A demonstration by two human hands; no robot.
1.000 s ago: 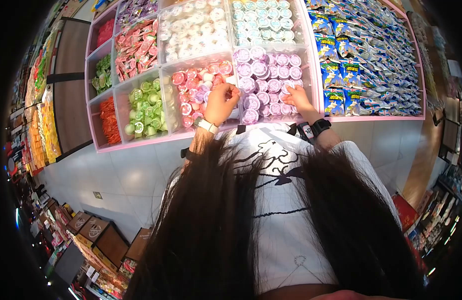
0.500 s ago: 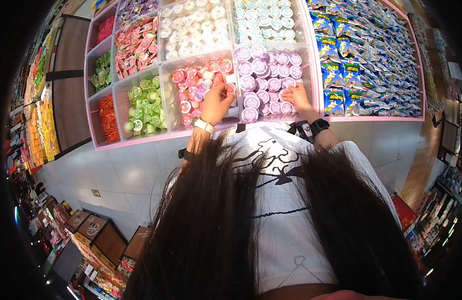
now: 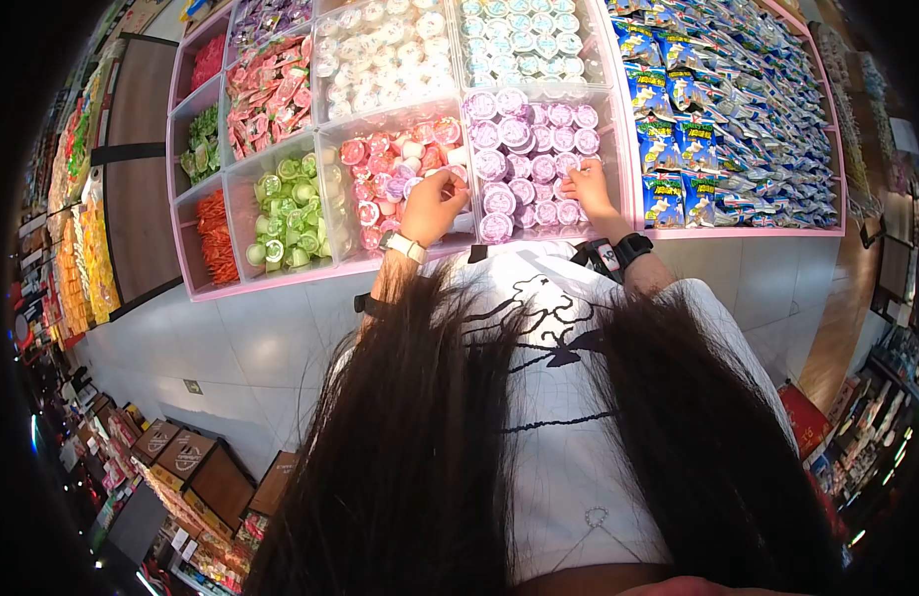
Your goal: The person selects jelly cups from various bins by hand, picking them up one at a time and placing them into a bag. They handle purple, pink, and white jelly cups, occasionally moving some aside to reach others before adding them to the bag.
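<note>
My left hand (image 3: 436, 204), with a white watch at its wrist, is over the right part of the bin of red and pink cups (image 3: 385, 164). Its fingers are bent and closed around something pinkish, too small to name. A few purple cups (image 3: 400, 185) lie among the red ones beside it. My right hand (image 3: 590, 189) is at the right side of the bin of purple-lidded cups (image 3: 519, 164). Its fingertips are bent together at a purple lid; whether they grip it is hidden.
Bins of green cups (image 3: 292, 214), white cups (image 3: 385, 55) and light-blue-lidded cups (image 3: 524, 40) adjoin. Clear dividers and a pink rim (image 3: 281, 286) edge them. Blue packets (image 3: 662, 149) fill the right section. Cartons (image 3: 196, 465) stand at the lower left.
Both hands stay nearly in place. The fingers of my left hand have shifted slightly to the right.
</note>
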